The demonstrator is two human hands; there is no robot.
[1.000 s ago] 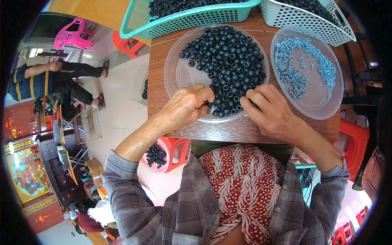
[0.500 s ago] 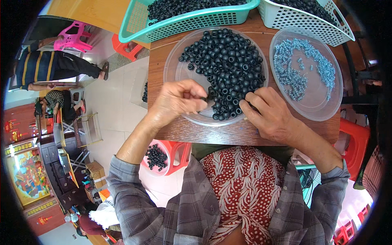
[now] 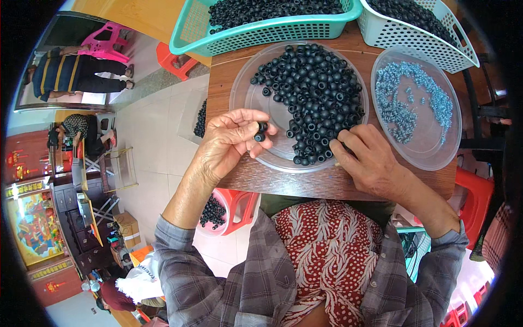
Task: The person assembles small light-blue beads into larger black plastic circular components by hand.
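Observation:
My left hand [image 3: 231, 139] is pinched over the left side of a shallow clear plastic tray [image 3: 245, 90]. Between its thumb and fingers are small black hollow ball-shaped pieces [image 3: 260, 132], with an open end showing. A heap of the same black pieces [image 3: 316, 92] fills much of the tray. At the heap's lower right edge, my right hand [image 3: 368, 161] has its fingers curled against the pieces; whatever is in its fingertips is hidden. To the right lies a clear oval lid or tray [image 3: 381, 133] with many small silvery-blue spring-like metal parts [image 3: 400, 109].
Behind the tray stand a green basket [image 3: 267, 41] and a white basket [image 3: 414, 46], both holding black pieces. Beside the wooden table [image 3: 220, 71], a pink container of black pieces [image 3: 213, 213] sits by a red stool [image 3: 245, 210]. Other people are at far left.
My left hand has lifted back from the heap and turned, bringing the black pieces in its fingers into sight. My right hand stays at the heap's edge. The view has shifted slightly.

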